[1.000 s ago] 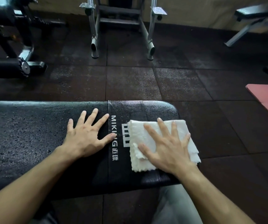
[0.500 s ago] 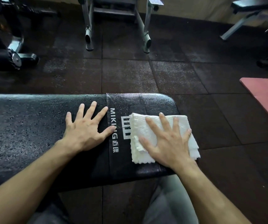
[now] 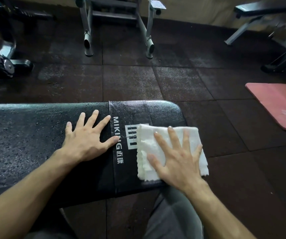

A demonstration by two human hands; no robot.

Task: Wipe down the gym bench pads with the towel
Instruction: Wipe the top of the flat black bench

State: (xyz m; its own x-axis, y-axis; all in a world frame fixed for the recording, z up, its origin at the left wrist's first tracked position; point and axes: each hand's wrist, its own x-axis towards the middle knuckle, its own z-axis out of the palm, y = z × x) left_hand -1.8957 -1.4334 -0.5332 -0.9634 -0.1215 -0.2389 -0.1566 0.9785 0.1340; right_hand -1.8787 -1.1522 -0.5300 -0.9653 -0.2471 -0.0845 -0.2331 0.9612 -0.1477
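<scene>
A black bench pad point(image 3: 35, 135) runs across the middle of the frame from the left edge, its rounded end right of centre, its surface speckled with droplets. A folded white towel point(image 3: 149, 145) lies on that end, overhanging the pad's right edge, just beside a white logo and lettering point(image 3: 117, 135). The right hand point(image 3: 175, 159) presses flat on the towel, fingers straight and spread, gripping nothing. The left hand point(image 3: 85, 140) rests palm-down on the bare pad left of the lettering, fingers splayed, thumb tip touching the print. A pink mat point(image 3: 280, 104) lies on the dark tiled floor point(image 3: 130, 80) at right; a metal frame point(image 3: 118, 26) stands at upper centre.
</scene>
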